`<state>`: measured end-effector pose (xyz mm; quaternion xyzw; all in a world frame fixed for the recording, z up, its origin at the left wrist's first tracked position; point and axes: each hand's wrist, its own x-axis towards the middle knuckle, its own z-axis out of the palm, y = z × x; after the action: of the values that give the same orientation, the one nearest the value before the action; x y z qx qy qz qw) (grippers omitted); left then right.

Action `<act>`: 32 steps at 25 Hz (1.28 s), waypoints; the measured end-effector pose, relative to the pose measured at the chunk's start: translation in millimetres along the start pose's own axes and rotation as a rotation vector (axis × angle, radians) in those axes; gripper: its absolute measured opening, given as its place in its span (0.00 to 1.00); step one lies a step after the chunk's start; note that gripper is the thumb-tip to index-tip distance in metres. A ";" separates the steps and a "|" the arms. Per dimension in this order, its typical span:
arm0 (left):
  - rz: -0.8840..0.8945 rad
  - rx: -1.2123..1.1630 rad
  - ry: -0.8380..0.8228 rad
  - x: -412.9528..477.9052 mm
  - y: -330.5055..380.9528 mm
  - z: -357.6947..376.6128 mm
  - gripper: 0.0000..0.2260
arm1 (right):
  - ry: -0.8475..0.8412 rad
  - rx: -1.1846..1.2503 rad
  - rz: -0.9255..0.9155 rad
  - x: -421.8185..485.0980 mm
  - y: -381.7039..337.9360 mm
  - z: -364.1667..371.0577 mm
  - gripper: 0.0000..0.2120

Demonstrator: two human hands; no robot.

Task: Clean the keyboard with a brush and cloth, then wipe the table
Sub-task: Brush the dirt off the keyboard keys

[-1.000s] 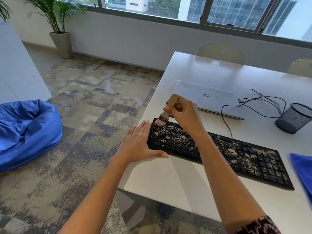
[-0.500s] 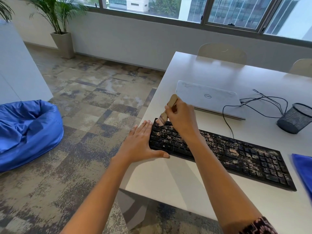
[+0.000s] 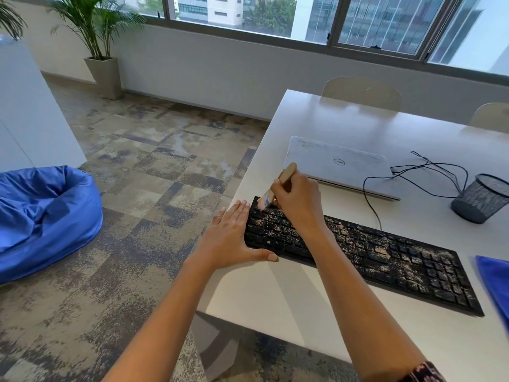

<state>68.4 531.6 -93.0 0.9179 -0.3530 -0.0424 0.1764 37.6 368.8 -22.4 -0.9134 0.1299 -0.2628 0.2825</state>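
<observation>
The right hand point(image 3: 298, 199) grips the wooden handle of the brush point(image 3: 287, 173); its bristles touch the far left corner of the black keyboard point(image 3: 385, 252). The left hand point(image 3: 231, 238) lies flat, fingers straight, against the keyboard's left end at the desk's point(image 3: 275, 293) left edge. I think short, light strokes along the rows work best, because the pale gritty crumbs (they cover most keys) can fall between the keys. The blue cloth point(image 3: 495, 282) lies at the right edge.

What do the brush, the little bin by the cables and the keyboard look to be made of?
Brush: pale tan matt handle, probably wood; the band near the bristles is blurred. Bin: dark see-through mesh, likely metal wire. Keyboard: matt black, seemingly plastic, speckled with pale grit.
</observation>
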 end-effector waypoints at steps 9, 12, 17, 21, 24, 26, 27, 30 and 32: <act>-0.002 -0.007 0.013 -0.4 1.0 0.0 0.61 | 0.020 -0.029 -0.019 -0.2 -6.5 2.4 0.10; -0.005 -0.006 0.009 -0.6 1.4 -1.1 0.61 | -0.045 -0.053 -0.061 -7.1 -5.1 7.9 0.11; -0.008 0.012 0.008 -1.0 1.7 -1.4 0.60 | -0.013 -0.015 -0.045 4.0 -7.6 -2.5 0.11; -0.004 0.022 0.008 -1.3 1.9 -1.9 0.60 | -0.048 -0.056 -0.064 0.3 -8.9 2.8 0.11; -0.008 0.010 0.004 -1.0 1.2 -1.0 0.61 | -0.121 -0.077 -0.082 -0.6 -9.9 2.4 0.14; -0.004 0.001 0.005 -0.7 0.9 -1.0 0.61 | -0.124 -0.056 -0.085 4.7 -9.6 -1.4 0.16; -0.003 0.001 0.007 -0.7 0.9 -1.2 0.61 | -0.115 -0.025 -0.084 7.9 -9.6 -3.7 0.16; 0.000 -0.007 0.006 -1.3 1.9 -2.8 0.60 | -0.129 0.100 -0.087 16.3 -8.2 -6.1 0.17; -0.002 -0.009 0.004 -0.8 1.0 -1.7 0.61 | -0.186 0.085 -0.092 15.5 -6.5 -3.9 0.17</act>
<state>67.5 532.0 -91.1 0.9176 -0.3515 -0.0421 0.1811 48.8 366.3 -9.5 -0.9260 0.0499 -0.1947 0.3195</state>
